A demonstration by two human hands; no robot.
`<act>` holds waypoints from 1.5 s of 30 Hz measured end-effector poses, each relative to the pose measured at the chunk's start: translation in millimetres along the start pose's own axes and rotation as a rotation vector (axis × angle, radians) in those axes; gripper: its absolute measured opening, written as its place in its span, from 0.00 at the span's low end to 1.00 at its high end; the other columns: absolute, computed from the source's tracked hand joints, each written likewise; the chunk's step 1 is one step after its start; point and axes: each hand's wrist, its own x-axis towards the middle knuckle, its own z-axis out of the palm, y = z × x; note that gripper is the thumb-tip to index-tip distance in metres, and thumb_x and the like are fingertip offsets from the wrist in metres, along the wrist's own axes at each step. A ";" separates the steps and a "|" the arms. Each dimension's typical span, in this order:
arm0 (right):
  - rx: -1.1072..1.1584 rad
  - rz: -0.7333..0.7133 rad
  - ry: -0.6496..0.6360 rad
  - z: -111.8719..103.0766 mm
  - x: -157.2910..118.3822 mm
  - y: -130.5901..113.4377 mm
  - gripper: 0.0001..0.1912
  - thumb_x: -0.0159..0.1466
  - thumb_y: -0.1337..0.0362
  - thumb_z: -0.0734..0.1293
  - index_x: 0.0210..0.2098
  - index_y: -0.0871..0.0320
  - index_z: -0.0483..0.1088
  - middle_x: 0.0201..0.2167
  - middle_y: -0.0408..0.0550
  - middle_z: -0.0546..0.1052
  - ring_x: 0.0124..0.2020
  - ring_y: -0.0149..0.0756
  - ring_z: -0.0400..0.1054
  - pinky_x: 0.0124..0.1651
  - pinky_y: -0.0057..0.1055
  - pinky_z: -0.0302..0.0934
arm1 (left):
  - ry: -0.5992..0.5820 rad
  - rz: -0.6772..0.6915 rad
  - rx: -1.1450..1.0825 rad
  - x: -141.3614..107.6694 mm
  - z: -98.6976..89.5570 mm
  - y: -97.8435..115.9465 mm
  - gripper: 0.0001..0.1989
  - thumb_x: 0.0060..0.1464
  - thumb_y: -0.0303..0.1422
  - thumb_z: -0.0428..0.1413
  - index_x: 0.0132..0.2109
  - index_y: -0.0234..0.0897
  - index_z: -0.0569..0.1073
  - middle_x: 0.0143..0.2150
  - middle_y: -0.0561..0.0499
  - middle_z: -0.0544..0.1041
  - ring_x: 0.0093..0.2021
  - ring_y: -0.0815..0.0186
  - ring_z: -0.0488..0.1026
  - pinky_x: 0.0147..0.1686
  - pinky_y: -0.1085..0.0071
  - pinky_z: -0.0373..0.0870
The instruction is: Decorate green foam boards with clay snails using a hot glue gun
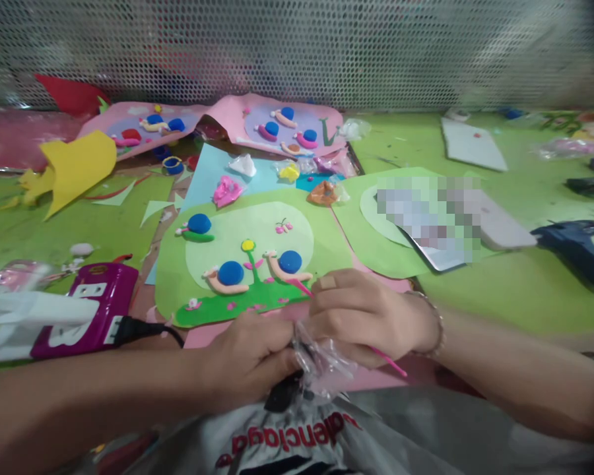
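My left hand [250, 349] is closed on a clear plastic bag [329, 369] low in front of my shirt. Something black [283, 394] shows at the bag, below my left fingers. My right hand [363, 313] meets the left at the bag's top and grips a thin pink modelling tool [391, 363], whose ends stick out on both sides of the fist. Just beyond both hands lies a green paper picture [171, 290]. On it are clay snails with blue shells [231, 273], a yellow clay flower [248, 245] and a small pink butterfly [284, 227]. My fingers hide what they pinch inside the bag.
A purple power strip [121, 290] with a black plug and cable stands at left. Several clay lumps in wrappers [228, 190] sit behind the picture. Two phones [440, 257] and a dark blue glue gun [577, 247] lie at right. A perforated metal panel [297, 53] bounds the back.
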 end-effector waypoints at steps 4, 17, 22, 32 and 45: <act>0.023 0.015 -0.027 0.9 0.6 -1.0 0.14 0.71 0.66 0.51 0.33 0.60 0.63 0.24 0.46 0.69 0.26 0.31 0.61 0.31 0.28 0.60 | -0.027 0.009 0.013 -0.7 -0.5 -0.6 0.28 0.66 0.45 0.37 0.24 0.32 0.65 0.19 0.55 0.63 0.21 0.75 0.59 0.22 0.78 0.53; 0.373 0.169 -0.075 -6.7 5.1 0.6 0.07 0.68 0.69 0.56 0.36 0.61 0.64 0.27 0.47 0.71 0.30 0.29 0.63 0.35 0.26 0.60 | -0.057 -0.154 -0.115 0.1 0.1 1.0 0.30 0.63 0.52 0.37 0.23 0.34 0.61 0.17 0.56 0.62 0.20 0.74 0.57 0.20 0.77 0.53; 0.499 0.162 -0.074 -6.4 4.0 4.1 0.05 0.67 0.70 0.58 0.35 0.62 0.64 0.27 0.49 0.71 0.30 0.29 0.63 0.34 0.25 0.60 | -0.045 -0.122 -0.149 0.9 0.0 1.3 0.28 0.64 0.50 0.39 0.23 0.34 0.61 0.17 0.56 0.61 0.20 0.75 0.57 0.20 0.78 0.51; 0.455 0.204 0.011 -6.1 2.9 -1.6 0.08 0.69 0.67 0.57 0.34 0.60 0.63 0.26 0.45 0.68 0.29 0.27 0.62 0.34 0.24 0.60 | -0.067 -0.154 -0.089 0.4 -0.3 0.9 0.29 0.64 0.51 0.37 0.24 0.34 0.62 0.20 0.55 0.61 0.21 0.73 0.58 0.21 0.77 0.53; 0.885 0.909 0.600 2.2 -2.7 36.6 0.18 0.65 0.55 0.64 0.25 0.61 0.65 0.16 0.37 0.61 0.16 0.21 0.54 0.20 0.22 0.51 | -0.015 -0.018 -0.024 0.2 -2.5 1.4 0.29 0.66 0.46 0.37 0.22 0.33 0.61 0.18 0.56 0.60 0.19 0.76 0.58 0.21 0.79 0.52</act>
